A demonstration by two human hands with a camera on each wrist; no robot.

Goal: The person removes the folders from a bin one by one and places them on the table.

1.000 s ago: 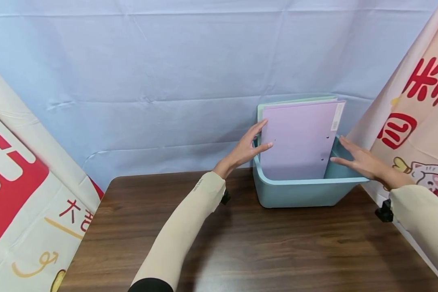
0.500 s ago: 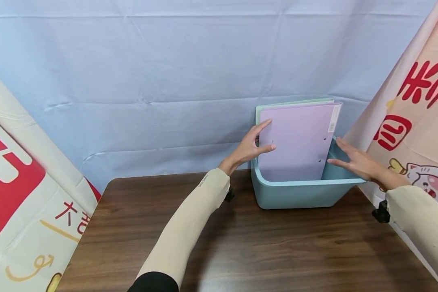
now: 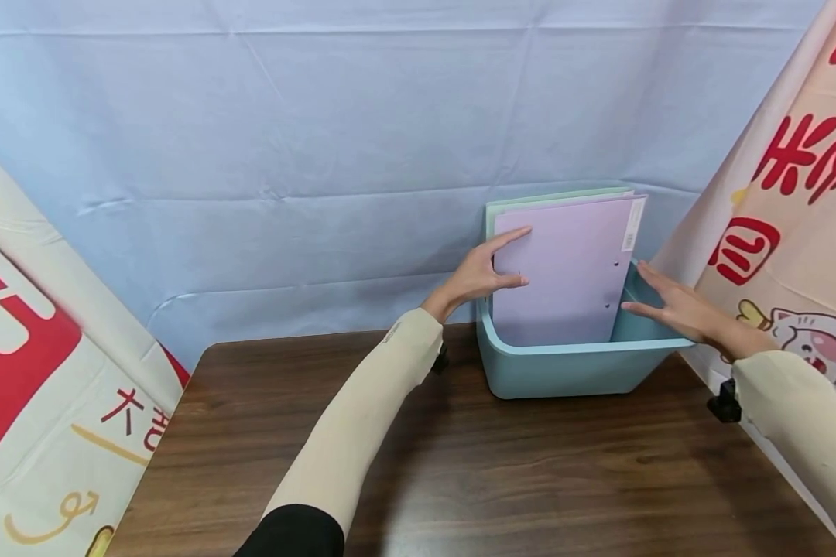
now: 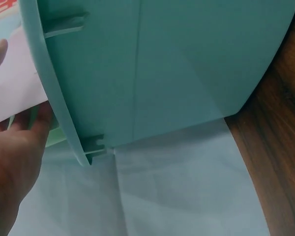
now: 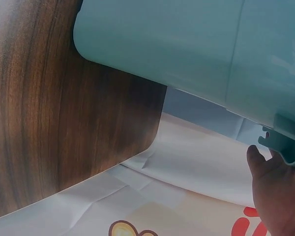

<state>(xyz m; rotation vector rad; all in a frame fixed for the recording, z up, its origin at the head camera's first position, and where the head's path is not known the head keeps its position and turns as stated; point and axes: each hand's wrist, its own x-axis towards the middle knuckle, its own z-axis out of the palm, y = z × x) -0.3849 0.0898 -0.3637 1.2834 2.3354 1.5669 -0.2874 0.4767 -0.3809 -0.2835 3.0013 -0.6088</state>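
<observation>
A purple folder [image 3: 564, 286] with a white label strip stands upright, leaning slightly back, in a blue-green plastic bin [image 3: 571, 371]. Behind it shows the edge of a pale green folder [image 3: 491, 220]. My left hand [image 3: 472, 277] is at the purple folder's left edge. Its thumb and index finger lie across the front, while the left wrist view has other fingers [image 4: 39, 120] passing behind that edge. On the bin's right side, my right hand [image 3: 683, 309] holds the rim. Its thumb is inside, and fingertips [image 5: 254, 156] show outside under the rim in the right wrist view.
The bin stands at the back right of a dark wooden table [image 3: 529, 472]. A pale blue cloth [image 3: 306, 155] hangs behind it. Printed cloths hang at the right [image 3: 759, 224] and left [image 3: 63, 371]. The bin is close to the table's right edge.
My left hand has slid a little right, so its index finger reaches further across the purple folder. My right hand stays at the rim. The whole head view has shifted slightly.
</observation>
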